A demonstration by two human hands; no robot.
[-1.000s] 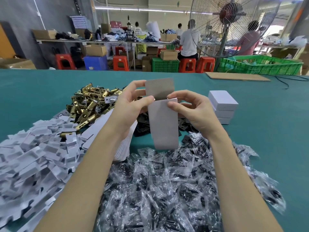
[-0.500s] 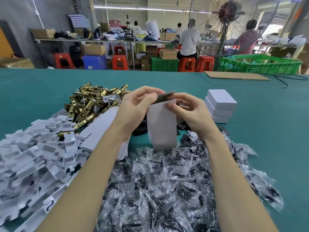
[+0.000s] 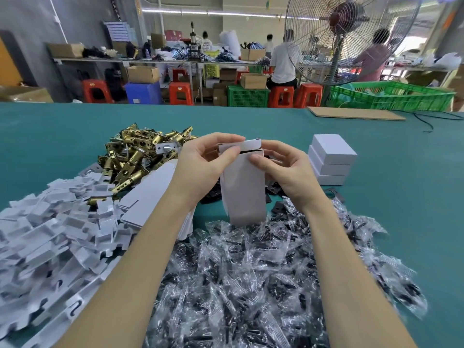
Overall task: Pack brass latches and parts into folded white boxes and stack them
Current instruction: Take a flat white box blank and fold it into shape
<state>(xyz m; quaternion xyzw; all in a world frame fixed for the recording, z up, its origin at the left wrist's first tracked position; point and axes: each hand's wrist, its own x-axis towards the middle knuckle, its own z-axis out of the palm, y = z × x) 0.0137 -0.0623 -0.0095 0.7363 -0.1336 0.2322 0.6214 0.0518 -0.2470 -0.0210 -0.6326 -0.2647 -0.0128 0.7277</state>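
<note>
I see a teal felt-like table (image 3: 376,222) carrying a crinkly heap of clear bags (image 3: 263,285) with black parts, a pile of flat white card inserts (image 3: 50,234), shiny brass latches (image 3: 135,156) and three stacked white boxes (image 3: 331,159). Between them stands an upright white carton (image 3: 243,189). My left hand (image 3: 200,164) pinches its top flap; my right hand (image 3: 288,169) grips its right edge.

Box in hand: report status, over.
Both hands, left hand and right hand, hold upright white box. Top flap half folded, not tucked. Three finished boxes stacked right. Nothing obstructing.
</note>
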